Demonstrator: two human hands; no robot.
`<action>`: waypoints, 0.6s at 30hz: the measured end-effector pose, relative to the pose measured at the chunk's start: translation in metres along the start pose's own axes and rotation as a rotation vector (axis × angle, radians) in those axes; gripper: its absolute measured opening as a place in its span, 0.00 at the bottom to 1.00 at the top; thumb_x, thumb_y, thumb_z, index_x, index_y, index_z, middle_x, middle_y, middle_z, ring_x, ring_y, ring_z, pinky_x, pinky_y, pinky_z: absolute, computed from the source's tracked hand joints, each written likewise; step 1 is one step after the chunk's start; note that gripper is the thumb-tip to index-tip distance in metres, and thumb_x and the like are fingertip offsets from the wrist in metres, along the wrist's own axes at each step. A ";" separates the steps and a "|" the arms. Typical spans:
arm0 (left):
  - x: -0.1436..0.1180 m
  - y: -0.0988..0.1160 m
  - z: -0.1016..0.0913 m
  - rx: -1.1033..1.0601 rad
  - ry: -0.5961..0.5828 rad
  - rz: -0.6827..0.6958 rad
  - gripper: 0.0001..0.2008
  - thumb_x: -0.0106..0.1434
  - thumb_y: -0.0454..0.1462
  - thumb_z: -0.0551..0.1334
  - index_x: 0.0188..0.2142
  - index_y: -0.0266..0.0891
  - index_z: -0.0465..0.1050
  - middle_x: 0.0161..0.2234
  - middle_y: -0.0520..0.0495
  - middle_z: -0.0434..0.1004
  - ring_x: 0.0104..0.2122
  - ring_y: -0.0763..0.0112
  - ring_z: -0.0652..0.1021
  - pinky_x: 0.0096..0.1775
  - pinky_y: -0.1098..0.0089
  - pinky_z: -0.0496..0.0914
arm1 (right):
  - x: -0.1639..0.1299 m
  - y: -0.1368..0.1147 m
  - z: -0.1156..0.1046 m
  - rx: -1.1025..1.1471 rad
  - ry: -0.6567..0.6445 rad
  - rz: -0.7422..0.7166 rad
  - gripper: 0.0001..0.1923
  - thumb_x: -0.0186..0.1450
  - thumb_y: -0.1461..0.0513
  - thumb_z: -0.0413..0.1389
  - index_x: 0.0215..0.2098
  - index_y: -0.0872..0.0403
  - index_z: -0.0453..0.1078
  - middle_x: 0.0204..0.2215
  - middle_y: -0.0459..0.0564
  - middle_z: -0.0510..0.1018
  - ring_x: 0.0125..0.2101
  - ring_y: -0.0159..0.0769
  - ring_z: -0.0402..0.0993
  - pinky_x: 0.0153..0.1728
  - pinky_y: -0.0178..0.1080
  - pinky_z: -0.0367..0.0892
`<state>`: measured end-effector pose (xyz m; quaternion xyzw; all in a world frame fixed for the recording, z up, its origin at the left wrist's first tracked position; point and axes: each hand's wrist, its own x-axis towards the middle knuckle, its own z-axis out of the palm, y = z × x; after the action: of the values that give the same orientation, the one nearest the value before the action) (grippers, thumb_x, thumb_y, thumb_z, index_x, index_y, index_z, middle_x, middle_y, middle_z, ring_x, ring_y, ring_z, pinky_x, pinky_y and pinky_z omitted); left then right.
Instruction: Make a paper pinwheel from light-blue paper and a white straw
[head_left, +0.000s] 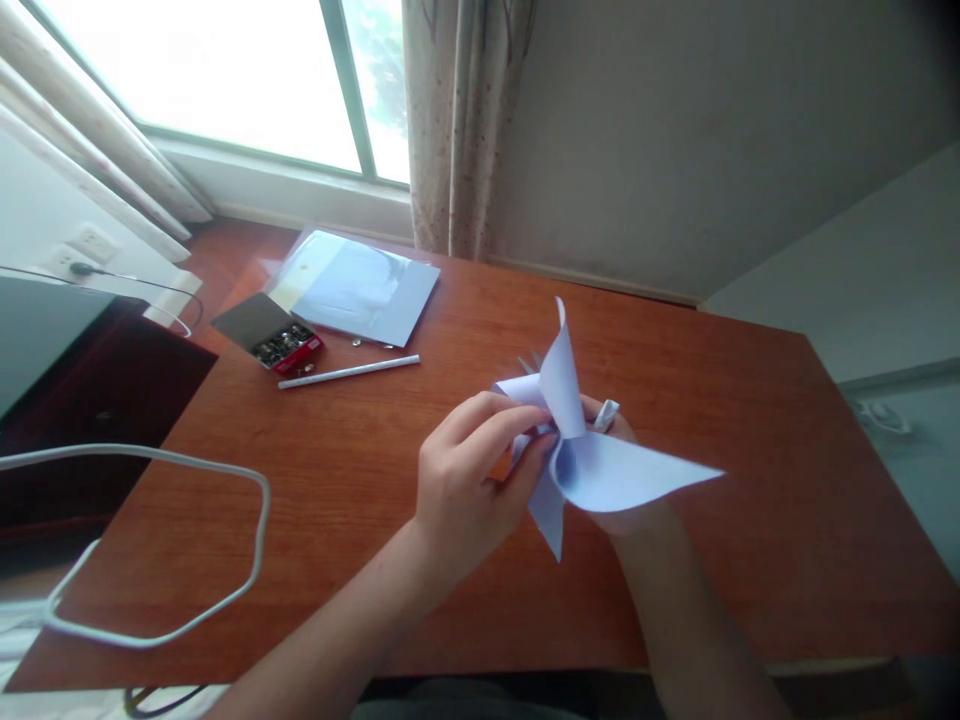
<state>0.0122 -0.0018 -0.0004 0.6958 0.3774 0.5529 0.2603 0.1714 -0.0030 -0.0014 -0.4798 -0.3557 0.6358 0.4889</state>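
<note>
Left hand (pixel 465 455) is closely pinching the paper pinwheel (pixel 600 475), 4 o'clock from the red box (pixel 300 352); right hand (pixel 622 430) is sitting behind, grip undeterminable. Slackening pressure could be letting curled vanes (pixel 562 385) spring open.

A bright window (pixel 225 70) has curtains (pixel 465 120) on either side, a brown desk (pixel 337 450) before it and a grey wall (pixel 637 130) to its right.

We see blown-out daylight from a window (pixel 240 70) beyond the far left corner of the table (pixel 750 580), pale sheen there, a dimmer wall (pixel 637 130) behind the far edge, soft detail, stretched near corners.
</note>
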 end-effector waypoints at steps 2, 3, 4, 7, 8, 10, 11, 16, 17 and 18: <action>0.000 -0.001 -0.001 0.011 -0.030 -0.021 0.06 0.63 0.29 0.67 0.40 0.36 0.78 0.34 0.47 0.80 0.32 0.72 0.77 0.38 0.71 0.73 | 0.000 -0.001 0.001 0.020 0.005 0.003 0.12 0.56 0.53 0.70 0.31 0.51 0.78 0.23 0.45 0.79 0.23 0.33 0.73 0.24 0.35 0.68; 0.000 -0.001 -0.001 0.013 -0.045 -0.032 0.06 0.63 0.29 0.67 0.40 0.36 0.78 0.34 0.47 0.79 0.31 0.73 0.76 0.37 0.71 0.72 | 0.000 -0.001 0.001 0.027 0.011 0.000 0.11 0.56 0.54 0.71 0.30 0.51 0.78 0.23 0.45 0.79 0.23 0.32 0.72 0.24 0.34 0.68; 0.001 -0.001 -0.002 0.012 -0.061 -0.044 0.06 0.64 0.29 0.66 0.40 0.36 0.78 0.34 0.47 0.79 0.31 0.73 0.76 0.37 0.71 0.72 | 0.000 -0.001 0.000 0.020 0.020 -0.004 0.10 0.57 0.55 0.71 0.30 0.51 0.78 0.23 0.44 0.79 0.22 0.31 0.71 0.24 0.34 0.67; 0.002 -0.001 -0.003 -0.003 -0.091 -0.080 0.05 0.63 0.28 0.65 0.39 0.35 0.77 0.32 0.48 0.78 0.31 0.72 0.75 0.36 0.72 0.71 | 0.000 0.002 -0.003 -0.047 0.048 -0.050 0.08 0.57 0.58 0.71 0.30 0.51 0.79 0.22 0.42 0.77 0.22 0.29 0.69 0.23 0.32 0.65; 0.003 -0.001 -0.003 -0.011 -0.092 -0.088 0.04 0.63 0.28 0.65 0.38 0.35 0.77 0.32 0.48 0.77 0.31 0.72 0.75 0.36 0.72 0.70 | 0.000 0.002 -0.004 -0.077 0.054 -0.075 0.08 0.57 0.59 0.71 0.31 0.51 0.79 0.23 0.42 0.77 0.23 0.29 0.70 0.24 0.31 0.65; 0.005 -0.001 -0.004 -0.038 -0.098 -0.102 0.04 0.62 0.27 0.65 0.36 0.35 0.76 0.31 0.48 0.77 0.30 0.72 0.75 0.35 0.72 0.70 | 0.000 0.004 -0.006 -0.127 0.065 -0.120 0.07 0.56 0.61 0.71 0.31 0.51 0.79 0.26 0.43 0.79 0.26 0.30 0.72 0.28 0.32 0.67; 0.006 -0.001 -0.004 -0.057 -0.107 -0.112 0.04 0.62 0.27 0.65 0.36 0.35 0.76 0.31 0.47 0.77 0.30 0.72 0.75 0.35 0.72 0.70 | 0.001 0.004 -0.007 -0.148 0.071 -0.131 0.07 0.56 0.62 0.70 0.32 0.51 0.78 0.27 0.43 0.79 0.27 0.31 0.73 0.29 0.33 0.68; 0.005 -0.007 -0.002 -0.175 -0.148 -0.251 0.03 0.62 0.30 0.66 0.36 0.36 0.78 0.31 0.48 0.78 0.30 0.71 0.75 0.35 0.71 0.70 | 0.001 0.000 -0.006 -0.247 0.080 -0.130 0.05 0.57 0.61 0.67 0.31 0.52 0.76 0.24 0.43 0.77 0.24 0.31 0.70 0.24 0.33 0.65; 0.004 -0.008 -0.002 -0.216 -0.149 -0.289 0.03 0.62 0.30 0.66 0.36 0.36 0.78 0.31 0.48 0.78 0.30 0.71 0.75 0.36 0.71 0.71 | 0.000 -0.001 -0.005 -0.271 0.077 -0.144 0.05 0.58 0.60 0.66 0.31 0.52 0.76 0.24 0.43 0.76 0.23 0.31 0.69 0.24 0.33 0.65; 0.003 -0.010 -0.001 -0.266 -0.140 -0.330 0.03 0.61 0.31 0.67 0.37 0.37 0.79 0.31 0.49 0.78 0.30 0.71 0.76 0.36 0.71 0.71 | 0.000 -0.002 -0.005 -0.296 0.073 -0.162 0.05 0.60 0.60 0.65 0.30 0.52 0.75 0.23 0.43 0.76 0.23 0.31 0.69 0.24 0.33 0.65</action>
<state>0.0092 0.0067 -0.0060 0.6208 0.3908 0.4982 0.4622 0.1765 -0.0025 -0.0005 -0.5391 -0.4649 0.5173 0.4750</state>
